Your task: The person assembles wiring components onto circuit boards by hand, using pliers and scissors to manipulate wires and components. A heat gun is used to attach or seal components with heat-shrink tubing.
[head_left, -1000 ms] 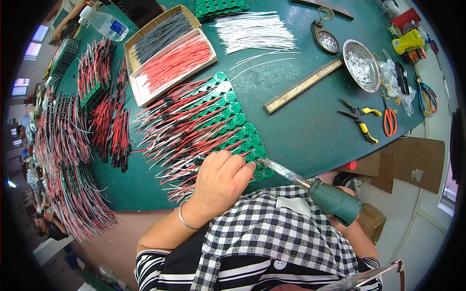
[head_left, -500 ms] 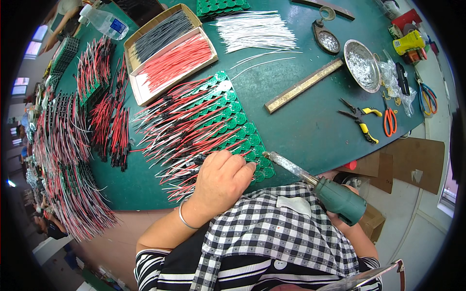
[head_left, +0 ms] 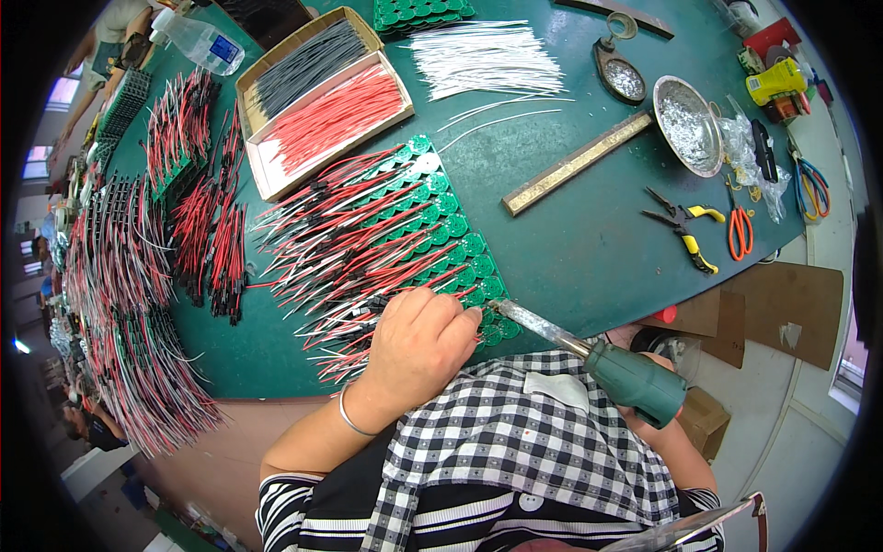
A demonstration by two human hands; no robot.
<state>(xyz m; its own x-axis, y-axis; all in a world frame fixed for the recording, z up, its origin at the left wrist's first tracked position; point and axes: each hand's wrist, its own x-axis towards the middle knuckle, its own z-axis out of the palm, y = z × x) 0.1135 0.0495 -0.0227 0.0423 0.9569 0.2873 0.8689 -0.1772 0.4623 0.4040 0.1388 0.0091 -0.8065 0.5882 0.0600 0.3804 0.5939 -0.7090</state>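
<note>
A panel of round green circuit boards (head_left: 448, 204) lies in front of me, with rows of red, white and black wires (head_left: 345, 244) fanning off it to the left. My left hand (head_left: 425, 336) rests over the panel's near end, thumb and fingers pinched together; what they hold is hidden. My right hand (head_left: 647, 425), mostly hidden behind the tool, grips a soldering iron (head_left: 635, 380) with a thick green handle. Its metal tip points left and meets the panel's near right edge, just beside my left fingertips.
Beyond the panel stands a cardboard box (head_left: 262, 170) of black and red wires, with white wires (head_left: 483, 60) beside it. At right are a solder bar (head_left: 575, 164), a metal bowl (head_left: 687, 126), pliers (head_left: 685, 221) and orange-handled cutters (head_left: 739, 230). Wired boards (head_left: 120, 248) pile up at left.
The soldering iron has shifted slightly left and down, bringing its tip from the panel's edge onto the boards near my left fingertips. My left hand has barely moved.
</note>
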